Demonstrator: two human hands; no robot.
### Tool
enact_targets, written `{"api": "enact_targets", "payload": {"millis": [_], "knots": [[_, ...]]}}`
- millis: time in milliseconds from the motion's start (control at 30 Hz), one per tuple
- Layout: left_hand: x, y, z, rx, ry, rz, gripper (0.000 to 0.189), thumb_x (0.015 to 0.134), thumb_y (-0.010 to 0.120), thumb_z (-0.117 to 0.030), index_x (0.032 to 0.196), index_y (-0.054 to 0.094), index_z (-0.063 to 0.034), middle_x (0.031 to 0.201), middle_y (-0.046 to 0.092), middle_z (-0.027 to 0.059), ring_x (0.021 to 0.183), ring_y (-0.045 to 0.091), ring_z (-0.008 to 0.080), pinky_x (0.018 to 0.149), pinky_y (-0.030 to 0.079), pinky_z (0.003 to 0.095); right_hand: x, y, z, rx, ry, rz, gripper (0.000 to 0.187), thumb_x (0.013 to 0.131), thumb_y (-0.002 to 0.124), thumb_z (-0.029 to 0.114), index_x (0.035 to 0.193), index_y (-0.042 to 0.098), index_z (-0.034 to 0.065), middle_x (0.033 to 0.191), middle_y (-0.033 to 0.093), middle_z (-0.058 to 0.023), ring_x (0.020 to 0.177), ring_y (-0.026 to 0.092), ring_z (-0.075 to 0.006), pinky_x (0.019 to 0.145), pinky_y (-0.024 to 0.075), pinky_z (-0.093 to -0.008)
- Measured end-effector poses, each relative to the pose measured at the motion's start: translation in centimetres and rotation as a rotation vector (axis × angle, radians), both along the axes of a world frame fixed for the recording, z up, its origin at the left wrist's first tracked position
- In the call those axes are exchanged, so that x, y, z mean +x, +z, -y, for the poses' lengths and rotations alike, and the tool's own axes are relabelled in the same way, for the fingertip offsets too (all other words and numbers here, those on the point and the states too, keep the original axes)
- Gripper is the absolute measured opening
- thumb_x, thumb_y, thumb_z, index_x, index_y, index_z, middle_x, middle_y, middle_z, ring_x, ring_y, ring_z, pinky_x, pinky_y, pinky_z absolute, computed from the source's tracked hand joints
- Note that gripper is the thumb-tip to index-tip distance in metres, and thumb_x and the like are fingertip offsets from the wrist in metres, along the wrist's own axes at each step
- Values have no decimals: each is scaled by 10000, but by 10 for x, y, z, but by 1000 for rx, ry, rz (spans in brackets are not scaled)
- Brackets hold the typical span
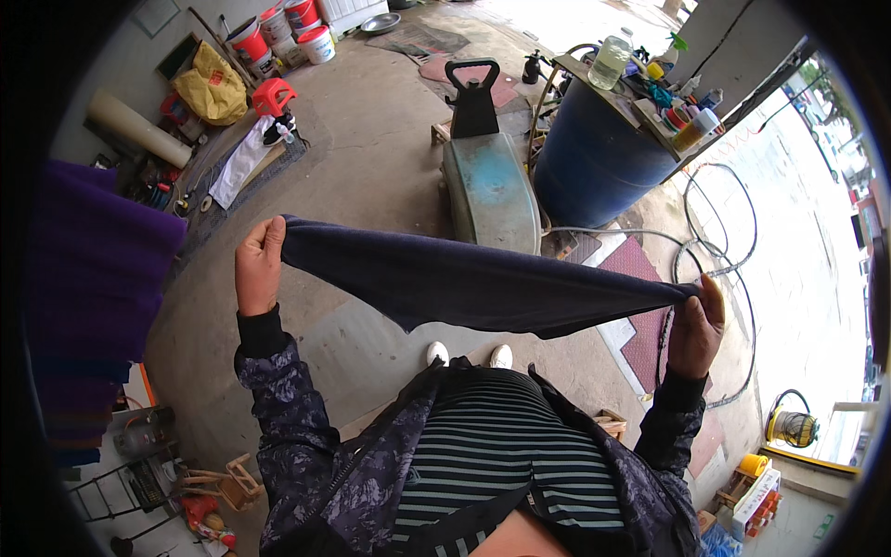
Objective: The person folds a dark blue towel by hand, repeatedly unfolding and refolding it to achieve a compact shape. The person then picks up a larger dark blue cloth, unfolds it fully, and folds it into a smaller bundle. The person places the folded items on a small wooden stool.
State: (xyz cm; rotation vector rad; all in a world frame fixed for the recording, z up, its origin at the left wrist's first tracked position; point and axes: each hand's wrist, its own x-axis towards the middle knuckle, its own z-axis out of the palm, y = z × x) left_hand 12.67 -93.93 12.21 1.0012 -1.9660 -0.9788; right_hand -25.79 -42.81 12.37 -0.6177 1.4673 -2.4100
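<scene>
A dark purple-grey cloth (473,282) stretches in mid-air between my two hands, its lower edge hanging in loose points. My left hand (259,264) pinches its upper left corner between thumb and fingers. At the other end my right hand (698,331), held lower in the picture, grips the gathered right corner. More purple and blue cloths (97,264) hang in a row at the far left, apart from my left hand. Beyond the held cloth stands a worn grey-green padded bench (491,184) with a black handle, its near end partly hidden by the cloth.
A blue barrel (592,160) carries a board with bottles, spray cans and a jug of liquid (611,59). A black hose (752,278) lies coiled at right. Buckets (317,45), a red stool (273,96) and a rolled sheet (139,129) line the left wall. Wooden stools (237,482) stand at lower left.
</scene>
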Motion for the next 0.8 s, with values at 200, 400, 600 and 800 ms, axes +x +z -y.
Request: {"api": "enact_targets", "payload": {"millis": [200, 400, 600, 800], "knots": [[-4, -1, 0, -158, 30, 170, 411, 1111, 574, -350, 1088, 714, 35, 827, 652, 15, 755, 540, 120, 720, 489, 297, 0, -6, -12, 147, -103, -62, 329, 951, 687, -74, 1279, 679, -47, 1152, 723, -125, 1039, 698, -209, 942, 544, -311], [-12, 4, -2, -258, 18, 81, 401, 1127, 532, -358, 1225, 709, -12, 1017, 691, 26, 929, 622, 124, 831, 505, 280, 1, 0, -19, 928, -417, -823, 293, 841, 768, -98, 1101, 727, 29, 1037, 738, -112, 933, 714, -176, 826, 568, -287], [0, 12, -4, 287, -155, -255, 418, 1098, 583, -398, 1264, 697, -31, 1026, 657, -13, 915, 593, 53, 807, 468, 203, 0, -1, -32, 629, -316, -507, 240, 905, 699, -118, 1113, 673, -1, 1075, 703, -91, 985, 678, -171, 882, 546, -290], [9, 29, -21, 192, -391, -161, 454, 933, 810, -245, 1289, 659, -8, 1039, 651, -9, 960, 628, 119, 845, 498, 242, 9, 15, -49, 851, -137, -608, 328, 894, 657, -144, 1187, 699, -3, 1074, 673, -115, 957, 685, -209, 839, 551, -293]]}}
